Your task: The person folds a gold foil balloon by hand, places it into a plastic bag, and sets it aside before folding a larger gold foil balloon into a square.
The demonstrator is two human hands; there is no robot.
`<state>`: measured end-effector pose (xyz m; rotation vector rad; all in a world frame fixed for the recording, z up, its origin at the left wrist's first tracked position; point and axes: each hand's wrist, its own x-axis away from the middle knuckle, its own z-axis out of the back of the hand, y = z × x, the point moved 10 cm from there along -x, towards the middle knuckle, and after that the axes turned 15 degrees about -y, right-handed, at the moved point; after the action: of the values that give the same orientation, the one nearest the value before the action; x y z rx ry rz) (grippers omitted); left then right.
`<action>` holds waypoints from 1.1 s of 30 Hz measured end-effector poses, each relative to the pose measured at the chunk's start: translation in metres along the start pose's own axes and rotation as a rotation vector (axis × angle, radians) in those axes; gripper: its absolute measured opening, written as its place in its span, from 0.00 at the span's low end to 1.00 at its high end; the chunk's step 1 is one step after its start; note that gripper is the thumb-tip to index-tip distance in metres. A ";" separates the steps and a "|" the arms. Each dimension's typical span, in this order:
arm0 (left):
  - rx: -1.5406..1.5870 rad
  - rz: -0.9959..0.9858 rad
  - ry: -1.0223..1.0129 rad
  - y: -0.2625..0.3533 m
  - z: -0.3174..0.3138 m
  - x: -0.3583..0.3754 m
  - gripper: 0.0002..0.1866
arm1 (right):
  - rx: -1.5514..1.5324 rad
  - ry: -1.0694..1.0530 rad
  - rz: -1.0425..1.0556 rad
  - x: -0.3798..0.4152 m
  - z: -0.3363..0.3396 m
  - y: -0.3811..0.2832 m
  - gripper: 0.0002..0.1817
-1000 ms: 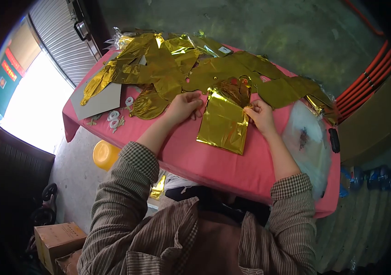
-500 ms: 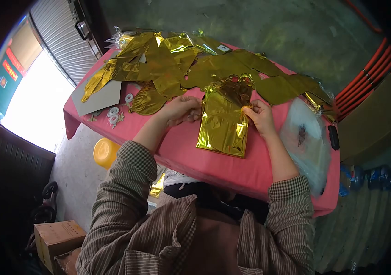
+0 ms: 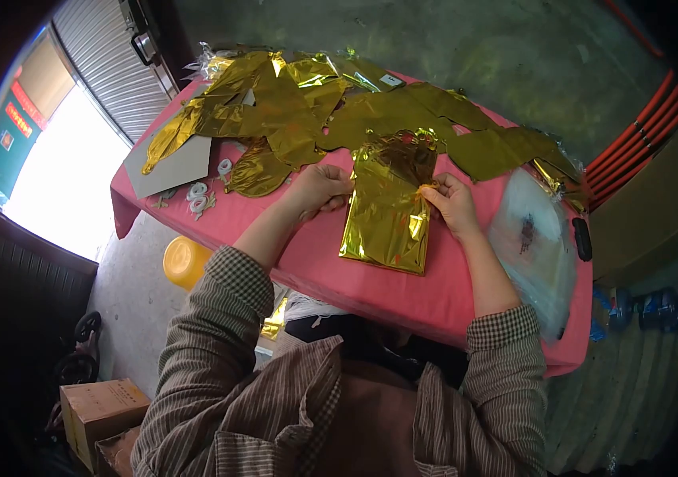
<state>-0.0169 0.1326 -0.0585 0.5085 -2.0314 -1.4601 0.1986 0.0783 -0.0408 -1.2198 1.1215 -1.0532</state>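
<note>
A folded gold foil balloon [image 3: 386, 215] lies flat on the pink-covered table [image 3: 315, 262] in front of me, its crinkled end pointing away. My left hand [image 3: 321, 191] pinches its left edge, thumb and fingers closed together. On the opposite edge, my right hand [image 3: 452, 203] is closed with thumb against fingers on the foil. Larger flat gold foil balloons [image 3: 386, 119] spread across the far half of the table, just beyond both hands.
A grey card [image 3: 172, 167] and white ribbon rolls [image 3: 197, 197] lie at left. Clear plastic bags [image 3: 534, 246] and a black object [image 3: 582, 238] are at right. On the floor stand a yellow bucket [image 3: 185, 261] and a cardboard box [image 3: 104, 409].
Both hands keep their places on the folded foil balloon, with only very slight finger movement. The view has shifted a little.
</note>
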 end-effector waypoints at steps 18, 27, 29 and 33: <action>-0.289 -0.297 0.077 0.018 0.006 -0.005 0.06 | 0.038 0.034 -0.025 0.001 -0.002 0.000 0.06; -0.177 -0.137 0.054 0.012 -0.004 -0.001 0.08 | 0.031 0.023 -0.044 0.001 -0.002 0.001 0.06; -0.213 -0.194 0.103 0.021 -0.003 0.004 0.14 | 0.060 0.020 -0.060 0.001 -0.001 0.001 0.07; -0.080 -0.153 0.112 0.018 0.003 0.006 0.17 | -0.044 -0.005 -0.022 0.001 -0.001 0.001 0.07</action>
<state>-0.0229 0.1365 -0.0411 0.7087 -1.8739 -1.5595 0.1973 0.0768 -0.0419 -1.2715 1.1346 -1.0465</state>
